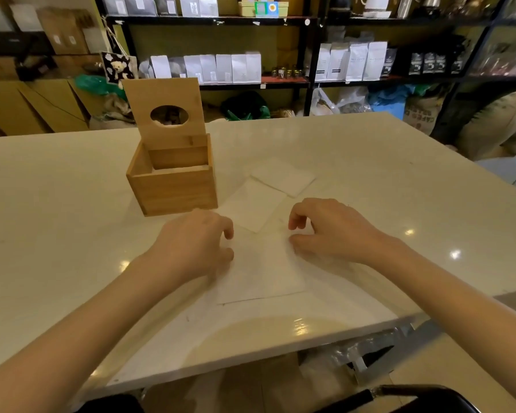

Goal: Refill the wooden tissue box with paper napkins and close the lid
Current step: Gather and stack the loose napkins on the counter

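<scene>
A wooden tissue box (173, 186) stands on the white table (370, 162), left of centre. Its lid (164, 111) with an oval hole is raised upright at the back. Three white paper napkins lie flat to its right: one far (283, 175), one in the middle (252, 204), one nearest me (262, 269). My left hand (197, 245) and my right hand (325, 231) hover over the top edge of the nearest napkin, fingers loosely curled. Whether the fingertips touch the napkin I cannot tell. Neither hand holds anything.
Black shelves with white bags and jars (352, 61) line the back wall. Cardboard boxes (27, 105) stand at the left. The table's front edge (251, 362) runs diagonally below my arms, with a dark chair (414, 397) beneath it.
</scene>
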### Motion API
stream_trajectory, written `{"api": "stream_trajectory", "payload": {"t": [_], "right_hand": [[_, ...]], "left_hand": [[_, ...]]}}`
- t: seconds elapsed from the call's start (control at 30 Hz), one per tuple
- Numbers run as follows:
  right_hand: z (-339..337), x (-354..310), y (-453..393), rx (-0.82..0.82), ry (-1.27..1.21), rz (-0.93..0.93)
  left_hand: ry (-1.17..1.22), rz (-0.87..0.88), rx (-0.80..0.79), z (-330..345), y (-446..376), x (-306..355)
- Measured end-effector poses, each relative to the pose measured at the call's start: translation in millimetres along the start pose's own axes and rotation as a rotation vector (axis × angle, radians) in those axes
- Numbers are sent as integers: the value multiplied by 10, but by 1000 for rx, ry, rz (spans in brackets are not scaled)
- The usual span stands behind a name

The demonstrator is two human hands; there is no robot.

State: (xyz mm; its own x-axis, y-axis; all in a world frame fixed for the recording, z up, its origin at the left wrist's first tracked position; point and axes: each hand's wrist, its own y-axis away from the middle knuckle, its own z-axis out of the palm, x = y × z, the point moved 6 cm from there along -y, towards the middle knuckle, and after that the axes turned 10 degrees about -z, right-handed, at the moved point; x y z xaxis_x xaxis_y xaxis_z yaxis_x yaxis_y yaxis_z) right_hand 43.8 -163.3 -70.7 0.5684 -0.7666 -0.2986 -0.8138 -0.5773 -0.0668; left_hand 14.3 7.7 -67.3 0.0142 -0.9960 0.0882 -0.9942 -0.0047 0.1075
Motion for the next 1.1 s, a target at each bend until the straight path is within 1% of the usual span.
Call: {"api": "stream_trajectory", "payload": {"t": [0.17, 0.27, 0.33, 0.4, 0.5, 0.6, 0.7, 0.83, 1.0, 1.1], "right_hand": [[-187, 327, 233, 66, 73, 146], [-263, 530, 399, 91, 179, 269], [-270, 637, 487, 48, 293, 334], [-268, 703, 560, 21, 350, 373], [-279, 733, 630, 46, 319, 412], [-262, 708, 657, 74, 267, 428], [-233, 675, 648, 112, 237, 422], [-200, 656, 612, 155, 205, 421], [-162, 693, 579, 129, 123, 434], [-184, 714, 565, 123, 133, 416]], "left_hand": [[-107, 209, 175, -219, -295, 449], [-179, 352, 262, -231, -565, 757], [-246, 447, 279, -185, -736, 951], [-290, 551, 281, -121, -866, 1138], [-296, 678, 267, -36, -992, 1358], [-294, 760, 246, 29, -1050, 1481], [-281, 777, 201, 79, -1077, 1500], [-219, 775, 188, 75, -1096, 1488], [-163, 692, 123, 95, -1151, 1447], [-37, 625, 62, 81, -1169, 1406]]}}
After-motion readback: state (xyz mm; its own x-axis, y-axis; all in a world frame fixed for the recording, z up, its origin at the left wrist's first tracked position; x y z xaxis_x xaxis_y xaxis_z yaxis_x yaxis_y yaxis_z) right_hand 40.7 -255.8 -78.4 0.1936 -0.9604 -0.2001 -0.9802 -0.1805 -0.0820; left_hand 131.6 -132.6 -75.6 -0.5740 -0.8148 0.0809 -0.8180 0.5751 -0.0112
